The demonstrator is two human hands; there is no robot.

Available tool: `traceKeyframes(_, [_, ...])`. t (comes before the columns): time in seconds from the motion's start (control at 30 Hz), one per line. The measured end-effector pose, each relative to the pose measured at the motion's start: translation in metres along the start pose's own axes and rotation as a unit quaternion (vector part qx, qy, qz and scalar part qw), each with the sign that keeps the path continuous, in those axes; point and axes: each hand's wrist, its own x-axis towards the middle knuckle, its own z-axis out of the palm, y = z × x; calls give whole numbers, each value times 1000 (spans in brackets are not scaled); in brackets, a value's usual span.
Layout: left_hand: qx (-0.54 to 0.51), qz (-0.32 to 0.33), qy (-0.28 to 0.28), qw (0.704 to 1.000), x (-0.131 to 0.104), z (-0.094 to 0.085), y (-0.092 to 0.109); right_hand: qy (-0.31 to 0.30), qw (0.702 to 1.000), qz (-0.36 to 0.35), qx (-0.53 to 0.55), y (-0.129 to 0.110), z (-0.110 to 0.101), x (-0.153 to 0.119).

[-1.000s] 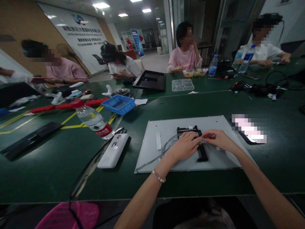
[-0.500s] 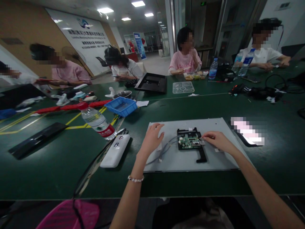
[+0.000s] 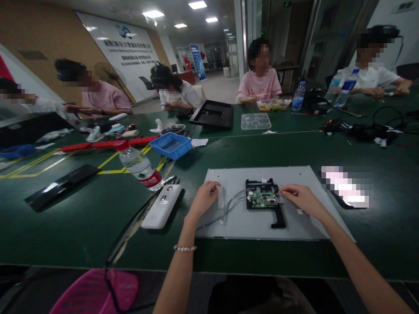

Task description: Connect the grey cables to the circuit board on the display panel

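A flat grey metal panel (image 3: pixel 242 226) lies in front of me. On it sits a green circuit board (image 3: pixel 263 198) in a black plastic bracket (image 3: pixel 278 218), with thin grey-blue cables (image 3: pixel 231 205) running left. My right hand (image 3: pixel 299 196) is closed in a pinch at the board's right edge, on a small clear piece of tape (image 3: pixel 280 199). Toward the panel's left side, my left hand (image 3: pixel 204 199) has its fingers curled together beside a pale strip (image 3: pixel 220 197); whether they grip it I cannot tell.
Left of the panel are a white power bank (image 3: pixel 162 206), black cables and a water bottle (image 3: pixel 140 168). A blue tray (image 3: pixel 172 146) stands behind them. A lit phone (image 3: pixel 347 187) lies to the right. Several people sit across the green table (image 3: pixel 98 235).
My left hand has lowered slightly and its spread fingers have curled in near the pale strip. The right hand keeps its pinch at the board's edge. The camera view has shifted a little.
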Motion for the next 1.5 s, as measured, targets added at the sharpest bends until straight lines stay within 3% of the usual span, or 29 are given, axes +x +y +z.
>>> traceKeyframes(0.3, [-68, -52, 10, 996, -1, -6, -2, 100, 993, -21, -63, 3, 5, 1])
traceKeyframes(0.53, [-188, -50, -47, 980, -1, -9, 17, 123, 985, -40, -116, -6, 3, -2])
traceKeyframes(0.9, [-106, -38, -89, 990, -2, 1, 17, 164, 946, -81, -266, 4, 4, -1])
traceKeyframes(1.1, [-96, -45, -90, 990, -2, -1, 15, 184, 940, -92, -274, 2, 3, -2])
traceKeyframes(1.37, [-113, -57, -94, 987, -4, 2, 11, 176, 948, -150, -217, -19, 10, -6])
traceKeyframes(1.43, [-109, -57, -94, 988, -4, 2, 11, 147, 949, -188, -207, -36, 14, -9])
traceKeyframes(1.5, [-102, -55, -94, 989, -5, 2, 12, 73, 945, -241, -207, -58, 22, -11])
